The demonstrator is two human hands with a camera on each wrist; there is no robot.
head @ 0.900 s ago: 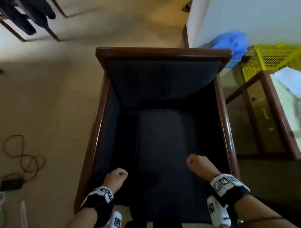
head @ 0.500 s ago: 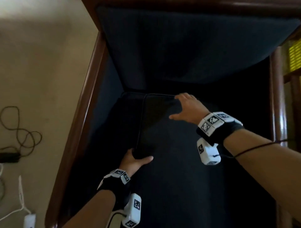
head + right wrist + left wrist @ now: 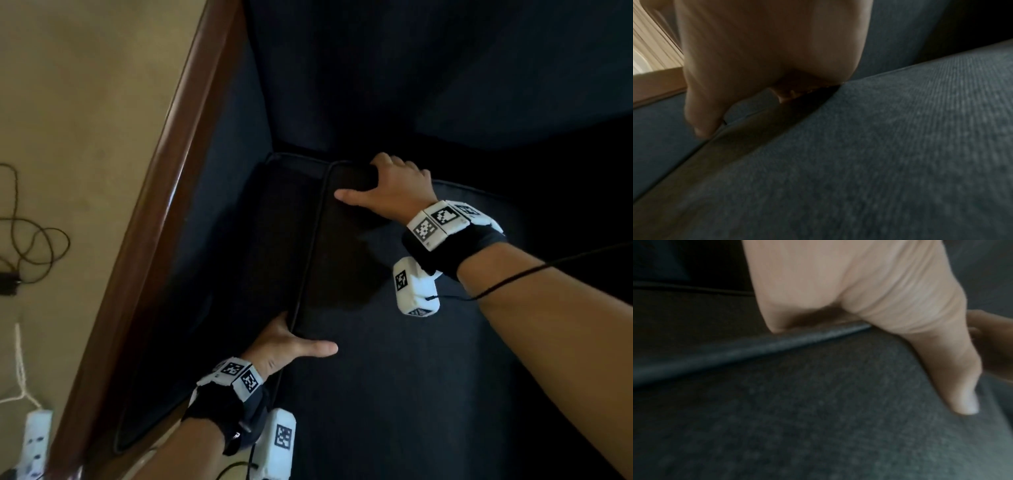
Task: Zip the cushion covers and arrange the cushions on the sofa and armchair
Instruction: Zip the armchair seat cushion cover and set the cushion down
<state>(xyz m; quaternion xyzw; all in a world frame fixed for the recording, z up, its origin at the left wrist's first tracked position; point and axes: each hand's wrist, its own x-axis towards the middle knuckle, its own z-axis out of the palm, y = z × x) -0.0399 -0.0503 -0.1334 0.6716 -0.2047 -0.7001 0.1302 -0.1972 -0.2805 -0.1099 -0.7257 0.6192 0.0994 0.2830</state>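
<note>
1. Two hands hold one cushion (image 3: 394, 342). Our left hand (image 3: 284, 346) grips its left piped edge near the front, thumb flat on top; where its fingers go under the edge we cannot tell.
2. Our right hand (image 3: 390, 186) clamps the far-left corner, thumb on top and fingers curled over the back edge; the right wrist view shows them tucked into the fold.
3. From both grips, the cushion spreads to our right and toward us, lying on the seat of the armchair (image 3: 164, 192).
4. Its gripped edge runs front to back, roughly along the wooden armrest, with a dark strip of seat showing between them.
5. We judge the coming move as a shift or lift to seat the cushion square; the gap lies to the left of the grips.
6. Our left hand is nearer that gap; our right hand is nearer the backrest (image 3: 428, 68).
</note>
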